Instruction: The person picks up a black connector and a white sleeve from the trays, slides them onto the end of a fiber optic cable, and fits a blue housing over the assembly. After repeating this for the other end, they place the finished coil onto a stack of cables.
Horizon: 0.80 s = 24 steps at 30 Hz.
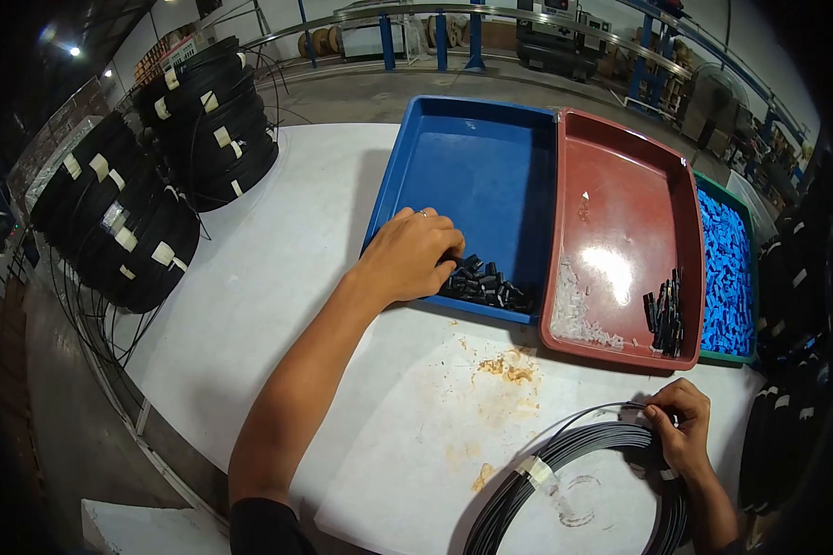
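Note:
My left hand (412,254) reaches over the near left corner of the blue tray (477,176), its fingers curled down beside a heap of small black pieces (491,287); what the fingertips hold, if anything, is hidden. At the lower right, my right hand (680,425) pinches the end of a black cable that rises from a coil (518,490). White tape wraps the coil, which lies on the white table (361,407).
Right of the blue tray are a red tray (620,166) with clear bits and black pieces, and a green tray (752,277) of blue pieces (725,268). Stacked black coils (208,129) stand at the left; more are at the right edge. Yellowish crumbs (507,368) lie on the table.

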Each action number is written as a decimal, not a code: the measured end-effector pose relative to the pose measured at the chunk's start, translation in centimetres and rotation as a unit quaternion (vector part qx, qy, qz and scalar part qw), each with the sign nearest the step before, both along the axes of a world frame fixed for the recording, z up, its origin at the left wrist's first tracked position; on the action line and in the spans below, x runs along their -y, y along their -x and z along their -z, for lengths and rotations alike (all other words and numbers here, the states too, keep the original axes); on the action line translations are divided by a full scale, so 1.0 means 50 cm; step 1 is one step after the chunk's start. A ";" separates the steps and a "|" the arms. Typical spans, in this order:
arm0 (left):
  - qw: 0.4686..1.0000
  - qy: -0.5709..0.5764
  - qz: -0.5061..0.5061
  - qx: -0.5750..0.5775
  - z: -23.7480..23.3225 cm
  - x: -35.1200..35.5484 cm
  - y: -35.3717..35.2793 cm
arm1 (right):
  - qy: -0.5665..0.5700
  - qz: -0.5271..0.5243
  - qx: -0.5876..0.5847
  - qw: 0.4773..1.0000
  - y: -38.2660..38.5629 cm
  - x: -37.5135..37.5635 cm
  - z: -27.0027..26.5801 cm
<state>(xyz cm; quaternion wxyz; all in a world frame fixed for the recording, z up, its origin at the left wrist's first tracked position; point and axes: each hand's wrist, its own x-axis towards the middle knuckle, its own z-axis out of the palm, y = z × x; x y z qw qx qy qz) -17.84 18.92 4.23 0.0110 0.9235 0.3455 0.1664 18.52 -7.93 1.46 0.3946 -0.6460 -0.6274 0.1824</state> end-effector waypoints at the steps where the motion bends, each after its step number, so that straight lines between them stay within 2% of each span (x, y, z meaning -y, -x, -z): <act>1: 0.997 0.012 0.011 0.073 0.006 -0.006 0.002 | -0.006 -0.004 0.004 1.000 -0.001 -0.001 0.002; 2: 0.989 0.023 0.023 0.144 0.007 -0.006 0.002 | -0.012 -0.008 0.008 1.000 -0.002 0.001 0.003; 3: 0.989 0.022 0.025 0.142 -0.004 0.004 -0.001 | -0.014 -0.007 0.006 1.000 0.000 0.003 -0.001; 5: 0.956 0.192 -0.054 0.216 -0.038 0.033 -0.012 | -0.004 -0.039 0.045 0.998 0.009 0.001 -0.019; 6: 0.958 0.189 -0.048 0.213 -0.040 0.042 -0.017 | -0.015 -0.055 0.061 0.997 0.008 -0.002 -0.023; 8: 0.926 0.207 -0.007 0.315 -0.023 0.055 -0.028 | 0.020 -0.084 0.047 0.995 0.006 -0.010 -0.039; 10: 0.918 0.207 0.027 0.337 -0.013 0.096 -0.065 | 0.020 -0.078 -0.052 0.995 -0.005 -0.018 -0.020; 12: 0.770 0.373 0.086 0.511 -0.033 0.168 -0.120 | -0.018 -0.058 -0.109 0.992 -0.009 -0.022 0.007; 15: 0.755 0.389 0.131 0.512 -0.005 0.237 -0.201 | -0.056 -0.059 -0.151 0.985 -0.020 -0.021 0.029; 17: 0.735 0.420 0.159 0.508 0.016 0.267 -0.261 | -0.086 -0.062 -0.112 0.988 -0.028 -0.013 0.023; 21: 0.724 0.465 0.145 0.489 0.026 0.295 -0.356 | -0.113 -0.029 -0.107 0.987 -0.036 -0.005 0.033; 23: 0.752 0.423 0.122 0.491 0.025 0.306 -0.372 | -0.135 -0.012 -0.122 0.983 -0.036 -0.001 0.024; 24: 0.783 0.399 0.124 0.462 0.030 0.304 -0.365 | -0.134 -0.002 -0.131 0.982 -0.037 0.001 0.018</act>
